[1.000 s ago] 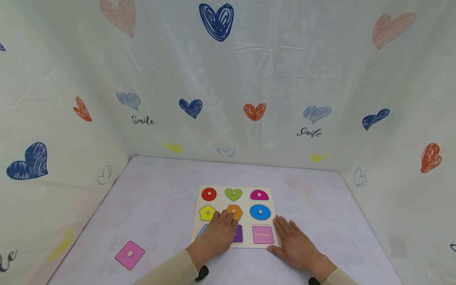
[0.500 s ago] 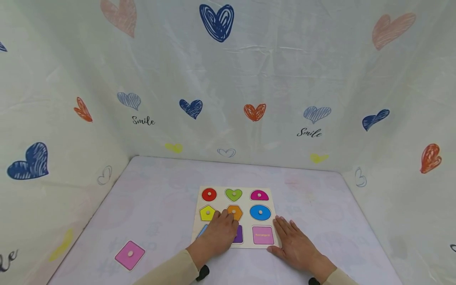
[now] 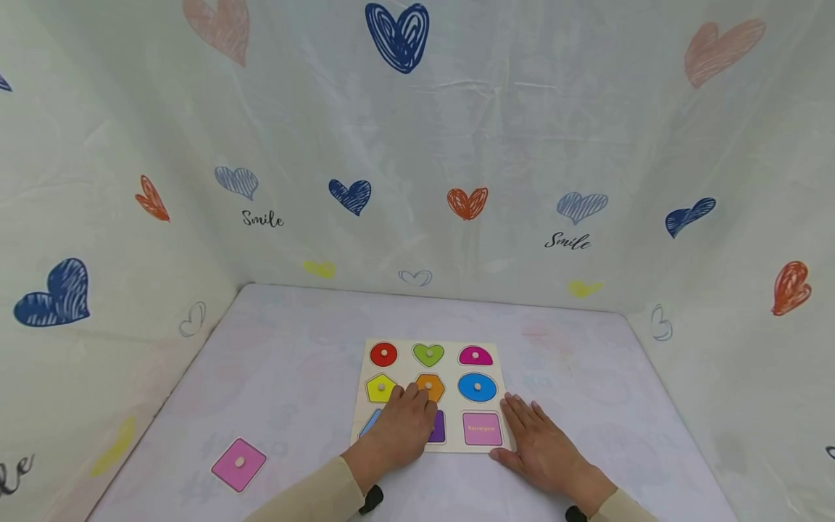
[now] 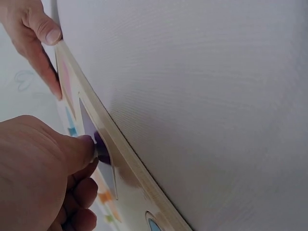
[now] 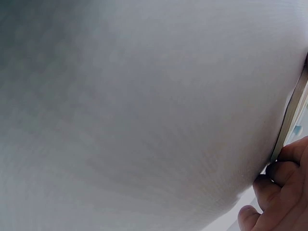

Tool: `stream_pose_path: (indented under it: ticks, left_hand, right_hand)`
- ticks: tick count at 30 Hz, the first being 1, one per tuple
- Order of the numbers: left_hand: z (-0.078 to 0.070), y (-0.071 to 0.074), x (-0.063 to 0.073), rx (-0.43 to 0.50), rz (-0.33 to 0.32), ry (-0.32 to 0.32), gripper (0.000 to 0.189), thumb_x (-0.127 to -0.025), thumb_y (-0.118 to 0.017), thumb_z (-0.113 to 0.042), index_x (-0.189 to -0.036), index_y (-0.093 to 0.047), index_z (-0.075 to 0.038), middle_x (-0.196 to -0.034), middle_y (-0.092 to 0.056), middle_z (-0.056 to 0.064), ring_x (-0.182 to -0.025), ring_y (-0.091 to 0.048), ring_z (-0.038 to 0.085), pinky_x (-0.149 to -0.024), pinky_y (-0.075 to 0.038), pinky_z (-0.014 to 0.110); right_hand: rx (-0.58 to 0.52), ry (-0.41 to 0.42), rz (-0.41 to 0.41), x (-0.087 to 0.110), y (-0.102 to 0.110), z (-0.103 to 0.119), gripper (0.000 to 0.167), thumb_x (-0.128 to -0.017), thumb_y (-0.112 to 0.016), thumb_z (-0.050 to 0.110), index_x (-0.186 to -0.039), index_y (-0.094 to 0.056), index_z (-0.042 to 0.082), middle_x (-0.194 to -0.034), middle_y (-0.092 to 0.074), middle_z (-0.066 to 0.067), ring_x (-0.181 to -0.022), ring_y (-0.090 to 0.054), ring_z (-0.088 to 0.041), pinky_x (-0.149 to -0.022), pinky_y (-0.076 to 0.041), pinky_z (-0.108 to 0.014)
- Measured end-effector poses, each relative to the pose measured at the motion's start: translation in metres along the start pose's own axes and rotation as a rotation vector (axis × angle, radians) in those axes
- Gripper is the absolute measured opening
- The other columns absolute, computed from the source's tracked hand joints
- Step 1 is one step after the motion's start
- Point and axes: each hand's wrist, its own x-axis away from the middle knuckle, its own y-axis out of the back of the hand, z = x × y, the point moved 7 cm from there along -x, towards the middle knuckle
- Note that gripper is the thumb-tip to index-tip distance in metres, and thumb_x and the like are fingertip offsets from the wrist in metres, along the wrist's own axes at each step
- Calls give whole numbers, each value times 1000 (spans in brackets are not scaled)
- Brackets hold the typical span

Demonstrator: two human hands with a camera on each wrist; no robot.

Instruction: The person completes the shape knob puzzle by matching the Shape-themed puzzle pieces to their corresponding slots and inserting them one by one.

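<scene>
A wooden shape puzzle board [image 3: 451,370] lies on the table under both hands. My left hand [image 3: 401,429] reaches over its front row; in the left wrist view the thumb and a finger pinch the knob of a purple piece [image 4: 88,123] seated on the board. Part of the purple piece and a blue piece [image 3: 368,422] are hidden by this hand. My right hand [image 3: 544,446] rests against the board's right edge, fingers extended, thumb at the front corner. Beside it is a pink recess [image 3: 481,437] printed "Rectangular". A pink knobbed piece [image 3: 238,473] lies apart at front left.
Red circle [image 3: 383,346], green heart [image 3: 420,351], magenta half-circle [image 3: 470,360], yellow pentagon [image 3: 375,394], orange hexagon [image 3: 438,390] and blue oval [image 3: 466,391] pieces sit in the board. Heart-printed cloth [image 3: 417,130] hangs behind and at both sides of the table [image 3: 313,348].
Both hands, the board and the pink piece hold their places. The head view has shifted very slightly.
</scene>
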Motion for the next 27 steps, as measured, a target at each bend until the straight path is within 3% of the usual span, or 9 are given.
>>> stream_pose_path:
  ticks: [11,27]
  left_hand:
    - [2,1,-1,7,22,3,44,-99,-72,-44,-130,-68,-14,-120,-66,3,-112,-53,22,-99,-50,43]
    - [3,2,-1,28,5,17,42,-98,-73,-45,-128,-69,-14,-118,-66,3,-110,-53,21,-97,-49,42]
  right_hand:
    - [-9,16,-19,0,2,0,95,-99,-53,71,-162,-37,2,-169,-37,-14,-156,-37,-35,-127,-27,-54]
    - [-15,-5,-6,0,3,2,95,-98,-56,70,-162,-37,3,-169,-37,-14,-156,-35,-35,-127,-27,-54]
